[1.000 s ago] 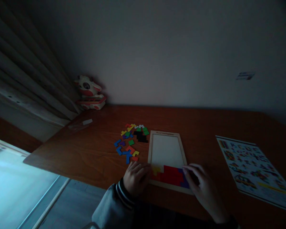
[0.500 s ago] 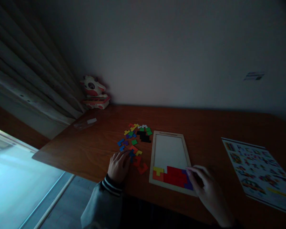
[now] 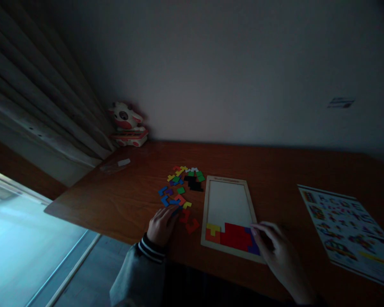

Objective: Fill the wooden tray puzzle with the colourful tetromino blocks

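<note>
My left hand [image 3: 161,226] rests low at the near side of a pile of coloured puzzle pieces. Its thumb and fingertips are closed on a dark blue puzzle piece [image 3: 178,210], partly covered by the fingers. Red-orange pieces [image 3: 192,225] lie just to its right. A wooden puzzle board [image 3: 228,179] lies in front of me, with yellow, orange, red and purple pieces [image 3: 237,237] fitted along its near end. My right hand [image 3: 275,247] is at the board's right rim, thumb and forefinger brought together there beside the purple piece [image 3: 254,245].
Black pieces [image 3: 194,184], green pieces [image 3: 181,190] and several others are scattered left of the board. A printed picture sheet [image 3: 348,230] lies at the right. A cow toy [image 3: 127,123] and a clear plastic bag [image 3: 110,167] are at the back left, near a curtain [image 3: 45,89].
The blue pieces by my left fingertips have shifted: one now lies apart, farther left, and a dark one is at the fingers. My right hand stays at the rim.
</note>
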`<state>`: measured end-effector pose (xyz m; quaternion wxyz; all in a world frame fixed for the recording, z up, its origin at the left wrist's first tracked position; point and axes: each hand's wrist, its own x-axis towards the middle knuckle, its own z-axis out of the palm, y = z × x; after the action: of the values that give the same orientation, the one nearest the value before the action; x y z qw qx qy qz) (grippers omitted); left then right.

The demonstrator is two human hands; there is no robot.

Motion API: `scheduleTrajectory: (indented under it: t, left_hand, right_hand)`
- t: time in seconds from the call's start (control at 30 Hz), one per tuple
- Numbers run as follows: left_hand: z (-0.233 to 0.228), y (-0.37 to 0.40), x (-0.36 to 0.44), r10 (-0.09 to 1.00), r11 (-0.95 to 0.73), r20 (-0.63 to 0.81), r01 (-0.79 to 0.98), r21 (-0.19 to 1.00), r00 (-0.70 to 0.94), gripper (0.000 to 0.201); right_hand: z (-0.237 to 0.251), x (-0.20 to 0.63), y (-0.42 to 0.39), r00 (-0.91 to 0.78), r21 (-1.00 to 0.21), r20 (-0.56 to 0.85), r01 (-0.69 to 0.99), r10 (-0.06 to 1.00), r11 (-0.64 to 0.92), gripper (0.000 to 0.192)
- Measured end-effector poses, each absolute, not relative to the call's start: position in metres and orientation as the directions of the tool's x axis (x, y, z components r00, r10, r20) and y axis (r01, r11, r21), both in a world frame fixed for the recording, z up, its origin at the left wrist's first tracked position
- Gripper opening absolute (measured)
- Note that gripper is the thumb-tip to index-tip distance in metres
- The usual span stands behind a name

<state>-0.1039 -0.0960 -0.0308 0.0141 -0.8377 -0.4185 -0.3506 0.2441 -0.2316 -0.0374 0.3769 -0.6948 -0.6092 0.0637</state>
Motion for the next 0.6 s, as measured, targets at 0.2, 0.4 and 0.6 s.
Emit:
scheduleTrajectory:
  t: [0.2,0.4,0.6]
  left_hand:
    - [-0.029,-0.101,-0.104,0.675,-0.672,0.643,0.660,0.334,0.362,0.020]
    - [-0.020,-0.105,-0.096,0.649,-0.737,0.649,0.537,0.409,0.397,0.017]
    - [-0.009,-0.111,-0.038,0.507,-0.856,0.567,0.305,0.416,0.649,0.021]
  right_hand:
    - [-0.034,0.242,-0.232,0.247,-0.598,0.371,0.801,0.895,0.026,0.032]
    - [-0.040,0.244,-0.232,0.253,-0.625,0.329,0.780,0.910,0.009,0.029]
    - [-0.042,0.244,-0.232,0.262,-0.640,0.310,0.768,0.914,-0.002,0.030]
